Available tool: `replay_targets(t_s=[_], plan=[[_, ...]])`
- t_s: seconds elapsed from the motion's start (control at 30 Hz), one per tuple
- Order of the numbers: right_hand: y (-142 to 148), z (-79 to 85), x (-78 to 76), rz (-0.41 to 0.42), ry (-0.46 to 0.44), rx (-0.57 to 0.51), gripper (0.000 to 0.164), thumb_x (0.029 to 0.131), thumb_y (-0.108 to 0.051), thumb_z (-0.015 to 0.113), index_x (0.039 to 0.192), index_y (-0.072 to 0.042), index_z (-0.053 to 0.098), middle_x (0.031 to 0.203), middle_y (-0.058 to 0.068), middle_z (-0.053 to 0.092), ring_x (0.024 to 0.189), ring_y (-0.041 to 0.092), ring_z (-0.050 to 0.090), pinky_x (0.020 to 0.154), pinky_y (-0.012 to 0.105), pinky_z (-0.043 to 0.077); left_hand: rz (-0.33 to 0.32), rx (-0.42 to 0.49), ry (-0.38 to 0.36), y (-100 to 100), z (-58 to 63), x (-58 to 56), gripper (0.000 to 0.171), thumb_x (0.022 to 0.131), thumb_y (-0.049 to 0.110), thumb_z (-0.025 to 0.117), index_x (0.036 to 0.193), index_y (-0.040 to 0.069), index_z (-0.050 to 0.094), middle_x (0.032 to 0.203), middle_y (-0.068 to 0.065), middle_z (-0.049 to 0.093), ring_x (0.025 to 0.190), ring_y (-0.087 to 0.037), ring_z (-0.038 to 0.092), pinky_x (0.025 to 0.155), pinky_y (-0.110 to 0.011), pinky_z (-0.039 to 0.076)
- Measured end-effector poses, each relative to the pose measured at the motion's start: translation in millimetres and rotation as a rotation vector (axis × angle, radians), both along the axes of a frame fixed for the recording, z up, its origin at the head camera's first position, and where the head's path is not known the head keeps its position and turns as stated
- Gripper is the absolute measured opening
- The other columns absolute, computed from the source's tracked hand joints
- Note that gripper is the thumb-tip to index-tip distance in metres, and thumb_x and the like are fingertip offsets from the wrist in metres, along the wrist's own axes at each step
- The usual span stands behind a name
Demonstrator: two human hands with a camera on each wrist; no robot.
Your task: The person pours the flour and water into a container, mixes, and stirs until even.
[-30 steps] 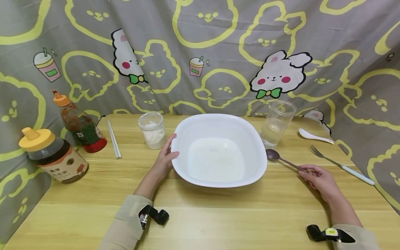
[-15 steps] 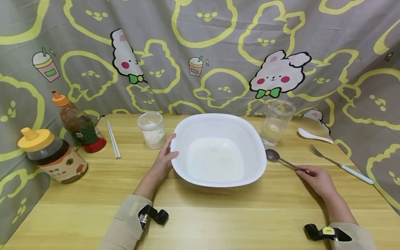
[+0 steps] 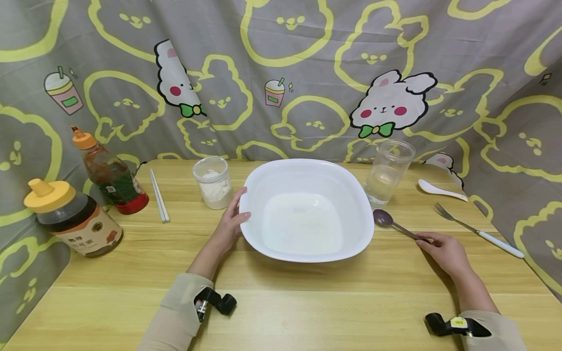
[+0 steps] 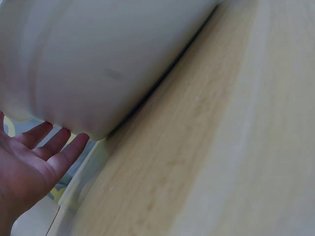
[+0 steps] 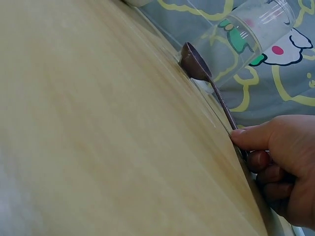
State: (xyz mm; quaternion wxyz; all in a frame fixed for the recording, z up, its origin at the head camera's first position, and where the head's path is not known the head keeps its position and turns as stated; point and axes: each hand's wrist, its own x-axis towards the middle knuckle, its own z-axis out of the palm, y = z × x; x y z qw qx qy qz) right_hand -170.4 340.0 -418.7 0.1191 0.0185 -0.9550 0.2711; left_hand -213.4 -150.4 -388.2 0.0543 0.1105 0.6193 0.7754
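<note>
A large white basin (image 3: pixel 303 175) stands mid-table with a little pale liquid (image 3: pixel 303 224) in its bottom. My left hand (image 3: pixel 228 226) holds its left side, the thumb at the rim. In the left wrist view, fingertips (image 4: pixel 78 142) touch the outer wall. At the right, my right hand (image 3: pixel 448 253) pinches the handle of a purple-brown spoon (image 3: pixel 384 218). The spoon's bowl points at the basin, on or close above the tabletop. Seen from the right wrist, the thumb lies on the handle with the other fingers curled under.
Behind the spoon stands a clear jar of water (image 3: pixel 386 178). A white spoon (image 3: pixel 441 190) and fork (image 3: pixel 483 234) lie right. Leftward are a jar of white powder (image 3: pixel 215 187), chopsticks (image 3: pixel 159 197), a red sauce bottle (image 3: pixel 114 175) and a dark syrup jar (image 3: pixel 85 226).
My right hand has shifted slightly left along the spoon's handle, and its forearm has moved left too. The left hand and basin look unmoved.
</note>
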Motion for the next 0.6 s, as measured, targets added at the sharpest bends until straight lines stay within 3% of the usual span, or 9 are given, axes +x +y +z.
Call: replay_targets(t_s=[0.17, 0.43, 0.5, 0.6], plan=[[-1.3, -0.8, 1.3, -0.008, -0.011, -0.027, 0.032, 0.082, -0.024, 0.057, 0.101, 0.001, 0.062, 0.074, 0.009, 0.059, 0.057, 0.013, 0.043, 0.048, 0.025, 0.034, -0.001, -0.007, -0.001, -1.3, 0.2, 0.3, 0.065, 0.078, 0.008, 0.048, 0.136, 0.021, 0.022, 0.123, -0.021, 0.034, 0.104, -0.041, 0.037, 0.068, -0.035, 0.05], [-9.8, 15.1, 2.8, 0.026, -0.118, -0.23, 0.051, 0.084, -0.033, 0.052, 0.12, 0.003, 0.046, 0.062, 0.008, 0.055, 0.047, 0.011, 0.042, 0.039, 0.025, 0.037, -0.019, 0.008, -0.014, -5.8, 0.8, -0.2, 0.065, 0.079, 0.006, 0.048, 0.137, 0.019, 0.022, 0.124, -0.024, 0.033, 0.106, -0.04, 0.037, 0.07, -0.035, 0.05], [-17.6, 25.6, 2.8, 0.059, -0.107, -0.265, 0.05, 0.085, -0.032, 0.051, 0.121, 0.003, 0.044, 0.062, 0.012, 0.055, 0.046, 0.013, 0.043, 0.039, 0.026, 0.039, -0.028, 0.007, -0.016, -8.3, 2.5, -0.2, 0.064, 0.08, 0.006, 0.049, 0.137, 0.018, 0.021, 0.126, -0.025, 0.031, 0.107, -0.04, 0.037, 0.073, -0.035, 0.049], [-17.5, 24.6, -9.7, 0.102, -0.063, -0.286, 0.05, 0.086, -0.034, 0.049, 0.123, -0.002, 0.044, 0.068, 0.014, 0.059, 0.051, 0.016, 0.052, 0.04, 0.028, 0.044, -0.039, -0.068, 0.001, -13.9, 6.8, -2.4, 0.064, 0.083, 0.011, 0.05, 0.138, 0.019, 0.018, 0.132, -0.023, 0.027, 0.113, -0.037, 0.034, 0.08, -0.036, 0.045]])
